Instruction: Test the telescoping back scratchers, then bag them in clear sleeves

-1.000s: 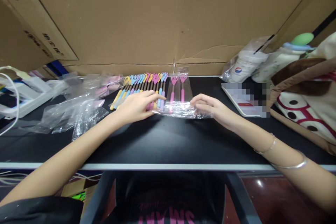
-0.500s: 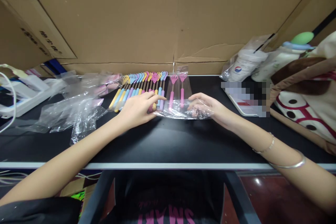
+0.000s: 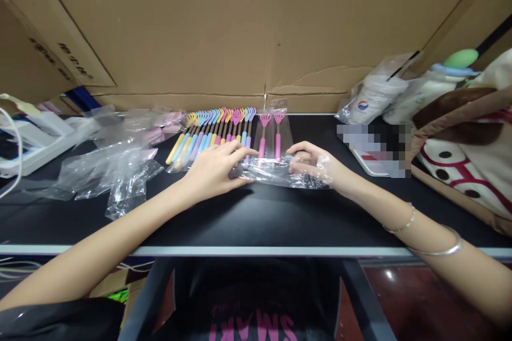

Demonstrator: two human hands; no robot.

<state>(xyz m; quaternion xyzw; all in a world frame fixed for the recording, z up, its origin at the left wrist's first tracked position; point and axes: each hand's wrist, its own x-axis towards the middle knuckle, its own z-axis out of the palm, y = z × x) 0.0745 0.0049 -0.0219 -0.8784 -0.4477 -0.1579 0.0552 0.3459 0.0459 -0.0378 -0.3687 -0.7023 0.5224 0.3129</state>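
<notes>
A clear plastic bag [image 3: 272, 175] stretches sideways between my two hands, just above the black tabletop. My left hand [image 3: 214, 168] grips its left end, index finger on the upper side and thumb along the lower edge. My right hand [image 3: 310, 162] has bent fingers at the other end, with film wrapped over them up to the wrist. Behind the bag lie two pink back scratchers [image 3: 262, 141] in clear sleeves, their handle ends partly seen through the film. Left of them is a row of several colourful back scratchers [image 3: 208, 136], partly covered by my left hand.
Loose clear bags [image 3: 112, 165] are heaped at left, beside a white power strip [image 3: 48, 144]. At right are a phone [image 3: 372, 165], a lidded cup [image 3: 374, 98] in plastic, a bottle [image 3: 444, 82] and a cloth bag [image 3: 468, 160]. A cardboard wall [image 3: 224, 26] stands behind.
The bag has shifted slightly toward me and right, its film now reaching over my right wrist. My left thumb has come into view, apart from the index finger.
</notes>
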